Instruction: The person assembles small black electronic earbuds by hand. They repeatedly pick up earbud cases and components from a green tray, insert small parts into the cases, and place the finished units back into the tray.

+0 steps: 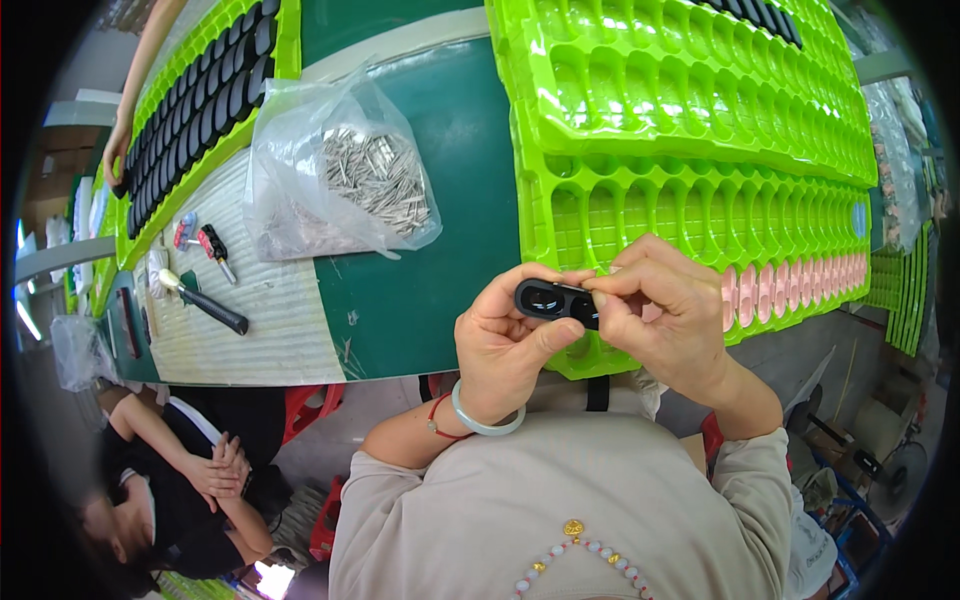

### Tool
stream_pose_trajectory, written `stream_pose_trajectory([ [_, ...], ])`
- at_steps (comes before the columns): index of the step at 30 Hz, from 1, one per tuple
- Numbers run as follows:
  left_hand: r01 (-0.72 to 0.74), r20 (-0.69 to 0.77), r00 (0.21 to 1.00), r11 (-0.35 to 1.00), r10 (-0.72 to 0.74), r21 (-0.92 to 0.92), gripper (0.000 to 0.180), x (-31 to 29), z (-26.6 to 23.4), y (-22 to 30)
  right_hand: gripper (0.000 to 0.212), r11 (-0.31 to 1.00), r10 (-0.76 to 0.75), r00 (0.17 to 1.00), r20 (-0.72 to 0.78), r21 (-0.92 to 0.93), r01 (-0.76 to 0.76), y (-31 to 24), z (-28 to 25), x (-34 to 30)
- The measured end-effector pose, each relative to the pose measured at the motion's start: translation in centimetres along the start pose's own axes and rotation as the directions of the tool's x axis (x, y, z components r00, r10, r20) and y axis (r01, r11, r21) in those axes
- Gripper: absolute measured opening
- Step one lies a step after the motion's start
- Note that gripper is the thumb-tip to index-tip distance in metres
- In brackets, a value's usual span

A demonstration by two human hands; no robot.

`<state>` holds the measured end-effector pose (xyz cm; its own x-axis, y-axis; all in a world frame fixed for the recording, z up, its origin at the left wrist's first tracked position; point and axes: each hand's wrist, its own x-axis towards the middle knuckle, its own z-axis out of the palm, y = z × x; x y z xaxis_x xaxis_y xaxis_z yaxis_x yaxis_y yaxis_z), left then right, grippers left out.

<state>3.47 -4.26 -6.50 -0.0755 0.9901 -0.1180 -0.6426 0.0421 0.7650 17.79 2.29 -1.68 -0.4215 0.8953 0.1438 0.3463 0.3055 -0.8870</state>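
A small black oblong plastic case (pixel 541 299) with glossy hollows is held up in front of my chest. My left hand (pixel 503 340) is closed round its left end, thumb below and fingers above. My right hand (pixel 668 318) pinches its right end, and those fingertips cover that part. Along the upper edge runs a thin shiny line; whether it is a separate metal piece, I cannot tell. Just beyond my hands is a bright green tray (pixel 535 215) with rows of oval pockets. Pink pieces (pixel 780 293) fill the tray's nearest row on the right.
A clear plastic bag (pixel 285 190) of thin metal pins (pixel 380 180) lies on the green table (pixel 455 130). Left of it are a hammer (pixel 212 305) and a screwdriver (pixel 216 252). Another green tray holds black pieces (pixel 200 115), touched by another person's hand (pixel 115 160). A seated person (pixel 185 470) is at lower left.
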Motion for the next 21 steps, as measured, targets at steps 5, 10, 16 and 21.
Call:
stream_pose_trajectory([
  [5, -0.046, -0.062, 0.997, 0.999, 0.045, -0.015, 0.037, 0.0, 1.2, 1.0, 0.031, 0.89, 0.105, 0.987, 0.118, 0.431, -0.146, 0.0, -1.2, -0.5],
  [10, 0.072, 0.015, 0.997, 0.993, -0.071, -0.095, 0.037, 2.1, 5.8, 2.1, 0.051, 0.574, 0.002, 0.998, 0.06, 0.817, -0.05, 1.6, 0.0, -1.6],
  [16, 0.066, 0.323, 0.939, 0.983, -0.12, 0.171, 0.059, 5.3, 11.0, 2.0, 0.029, 0.268, 0.172, 0.94, -0.294, 0.932, 0.243, 2.2, -4.7, -2.0],
  [21, -0.601, 0.647, 0.762, 0.345, -0.026, 0.721, 0.025, 23.3, 21.3, -0.8, 0.022, 0.383, 0.325, 0.729, -0.603, 0.788, 0.481, 5.1, -12.6, -3.9],
])
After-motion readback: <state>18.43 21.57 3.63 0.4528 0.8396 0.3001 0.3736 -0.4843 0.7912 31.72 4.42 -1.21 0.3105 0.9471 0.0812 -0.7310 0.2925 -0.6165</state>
